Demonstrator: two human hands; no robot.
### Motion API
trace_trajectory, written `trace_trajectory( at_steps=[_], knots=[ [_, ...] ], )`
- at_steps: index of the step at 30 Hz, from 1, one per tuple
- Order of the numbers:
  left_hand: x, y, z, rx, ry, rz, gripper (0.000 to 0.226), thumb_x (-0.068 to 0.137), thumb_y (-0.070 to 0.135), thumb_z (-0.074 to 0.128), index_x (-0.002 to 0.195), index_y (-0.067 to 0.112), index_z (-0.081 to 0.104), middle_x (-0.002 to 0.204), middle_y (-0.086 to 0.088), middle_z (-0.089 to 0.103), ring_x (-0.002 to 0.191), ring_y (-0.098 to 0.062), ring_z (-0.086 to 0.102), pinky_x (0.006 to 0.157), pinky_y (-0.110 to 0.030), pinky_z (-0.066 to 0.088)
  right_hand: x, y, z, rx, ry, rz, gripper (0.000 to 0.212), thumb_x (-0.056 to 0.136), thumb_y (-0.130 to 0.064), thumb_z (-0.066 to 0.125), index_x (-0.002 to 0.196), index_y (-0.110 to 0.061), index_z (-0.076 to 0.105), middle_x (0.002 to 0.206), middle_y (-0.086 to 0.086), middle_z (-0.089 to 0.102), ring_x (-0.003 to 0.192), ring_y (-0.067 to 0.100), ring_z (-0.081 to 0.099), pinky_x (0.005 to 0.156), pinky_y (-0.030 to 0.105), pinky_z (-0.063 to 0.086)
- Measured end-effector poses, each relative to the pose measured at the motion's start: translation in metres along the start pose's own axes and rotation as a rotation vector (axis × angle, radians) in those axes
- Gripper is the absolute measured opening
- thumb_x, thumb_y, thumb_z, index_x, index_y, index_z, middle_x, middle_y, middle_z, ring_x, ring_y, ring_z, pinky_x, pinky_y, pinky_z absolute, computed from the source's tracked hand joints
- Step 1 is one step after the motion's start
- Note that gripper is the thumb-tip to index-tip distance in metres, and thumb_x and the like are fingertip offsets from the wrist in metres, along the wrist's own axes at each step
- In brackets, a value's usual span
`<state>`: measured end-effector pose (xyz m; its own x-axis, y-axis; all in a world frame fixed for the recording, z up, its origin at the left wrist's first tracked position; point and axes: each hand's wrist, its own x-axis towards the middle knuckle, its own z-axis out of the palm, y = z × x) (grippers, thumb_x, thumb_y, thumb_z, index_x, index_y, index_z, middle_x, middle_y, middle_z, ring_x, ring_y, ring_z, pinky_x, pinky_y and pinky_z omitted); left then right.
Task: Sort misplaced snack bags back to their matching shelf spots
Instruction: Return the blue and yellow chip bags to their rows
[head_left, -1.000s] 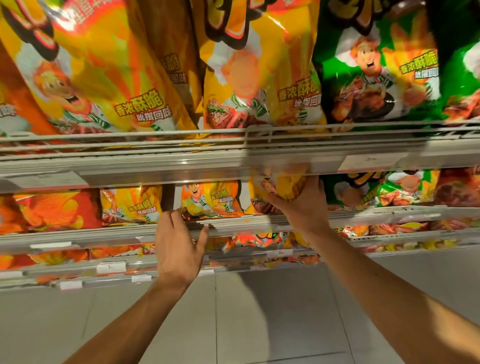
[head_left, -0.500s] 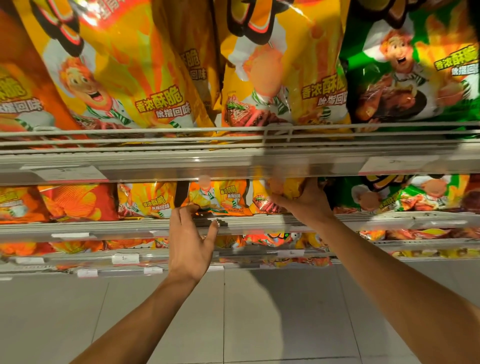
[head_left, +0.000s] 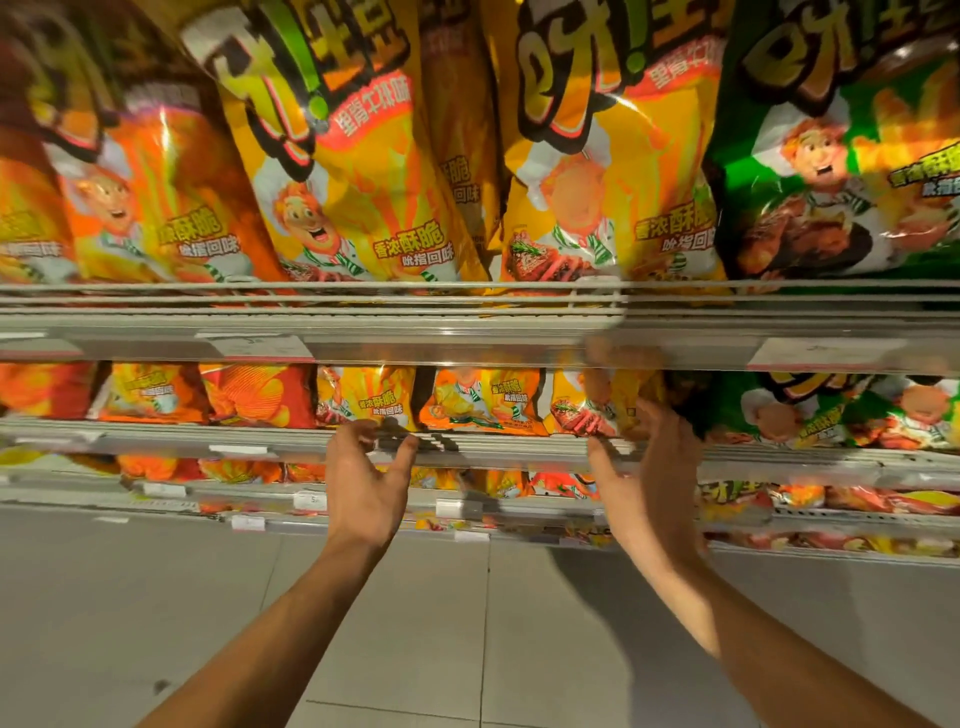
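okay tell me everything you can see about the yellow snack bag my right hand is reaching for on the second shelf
The yellow snack bag is glossy and crinkled, like foil or plastic, printed with a grilled steak picture at its lower left and orange rays. It stands on the second shelf behind the wire front rail, its top hidden by the shelf above. An orange-yellow bag sits at its left, a green bag at its right. The right hand has its fingers against the bag's right edge, thumb spread below; a firm grip is not visible.

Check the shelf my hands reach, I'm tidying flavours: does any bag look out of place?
Likely yes: an orange bag sits between yellow bags on that shelf, while other orange bags stand further left.
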<state>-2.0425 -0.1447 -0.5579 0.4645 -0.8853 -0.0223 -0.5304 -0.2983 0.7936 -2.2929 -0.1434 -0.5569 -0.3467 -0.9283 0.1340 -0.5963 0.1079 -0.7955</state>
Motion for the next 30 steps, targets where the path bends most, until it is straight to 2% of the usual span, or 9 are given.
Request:
trace_trajectory(
  at_steps=[8,15,17,21,23,24,25,26,30],
  knots=[
    [0.053,-0.042,-0.048,-0.053,0.028,-0.027,0.039,0.085,0.037,0.076,0.110,0.015,0.056,0.106,-0.002,0.064,0.101,-0.020,0.060,0.093,-0.035,0.046,-0.013,-0.043,0.060,0.183,-0.176,0.064,0.058,0.087,-0.024,0.079,0.136,-0.008,0.055,0.129,0.005,0.061,0.120,0.024,0.059,0.106,0.042,0.047],
    [0.108,-0.055,-0.059,-0.163,-0.129,0.164,0.030,0.079,0.040,0.081,0.089,0.043,0.054,0.074,0.009,0.058,0.065,0.000,0.058,0.062,-0.015,0.047,0.016,-0.076,0.105,0.054,-0.231,0.210,0.068,0.081,-0.055,0.076,0.129,-0.011,0.056,0.119,0.011,0.067,0.112,0.032,0.062,0.097,0.041,0.053],
    [0.121,-0.054,-0.053,-0.188,-0.191,0.170,0.034,0.075,0.041,0.084,0.087,0.034,0.053,0.072,0.002,0.056,0.059,-0.003,0.053,0.057,-0.018,0.045,0.025,-0.084,0.113,0.098,-0.275,0.285,0.066,0.078,-0.059,0.077,0.124,-0.014,0.060,0.112,0.008,0.070,0.108,0.030,0.065,0.095,0.030,0.055],
    [0.148,-0.050,-0.037,-0.239,-0.352,0.078,0.033,0.071,0.037,0.086,0.082,0.018,0.062,0.060,0.012,0.060,0.056,0.001,0.056,0.063,-0.016,0.046,0.050,-0.090,0.128,0.227,-0.289,0.464,0.061,0.084,-0.041,0.080,0.137,-0.020,0.058,0.130,-0.005,0.061,0.132,0.020,0.051,0.114,0.033,0.037],
    [0.158,-0.050,-0.030,-0.259,-0.417,0.021,0.052,0.072,0.038,0.085,0.082,-0.007,0.060,0.052,0.007,0.064,0.044,0.010,0.051,0.048,-0.012,0.039,0.058,-0.086,0.129,0.287,-0.354,0.518,0.047,0.092,-0.036,0.073,0.130,-0.011,0.062,0.124,-0.004,0.062,0.126,0.023,0.053,0.112,0.036,0.038],
    [0.160,-0.051,-0.027,-0.279,-0.428,0.003,0.064,0.073,0.037,0.085,0.086,-0.015,0.051,0.057,0.006,0.065,0.043,0.016,0.048,0.051,0.003,0.030,0.061,-0.082,0.129,0.290,-0.390,0.526,0.039,0.095,-0.036,0.067,0.122,-0.008,0.067,0.119,-0.001,0.067,0.121,0.026,0.056,0.113,0.039,0.037],
    [0.163,-0.055,-0.024,-0.289,-0.432,-0.011,0.068,0.073,0.037,0.085,0.089,-0.016,0.047,0.061,0.006,0.063,0.047,0.022,0.044,0.065,-0.022,0.047,0.065,-0.076,0.132,0.267,-0.367,0.522,0.028,0.095,-0.036,0.067,0.113,-0.015,0.070,0.107,-0.006,0.069,0.111,0.021,0.057,0.112,0.037,0.036],
    [0.165,-0.057,-0.022,-0.283,-0.444,-0.006,0.067,0.073,0.038,0.085,0.090,-0.015,0.049,0.065,0.008,0.062,0.053,0.023,0.047,0.045,-0.009,0.046,0.067,-0.073,0.133,0.261,-0.369,0.499,0.020,0.090,-0.038,0.073,0.107,-0.028,0.067,0.095,-0.020,0.064,0.099,0.008,0.055,0.107,0.029,0.037],
    [0.164,-0.056,-0.022,-0.294,-0.464,0.045,0.038,0.066,0.045,0.087,0.096,0.030,0.069,0.086,0.021,0.069,0.087,0.019,0.058,0.061,0.004,0.043,0.065,-0.069,0.138,0.131,-0.424,0.570,0.046,0.059,-0.059,0.083,0.084,-0.026,0.062,0.079,-0.011,0.061,0.069,0.006,0.058,0.072,0.024,0.055]
  ],
)
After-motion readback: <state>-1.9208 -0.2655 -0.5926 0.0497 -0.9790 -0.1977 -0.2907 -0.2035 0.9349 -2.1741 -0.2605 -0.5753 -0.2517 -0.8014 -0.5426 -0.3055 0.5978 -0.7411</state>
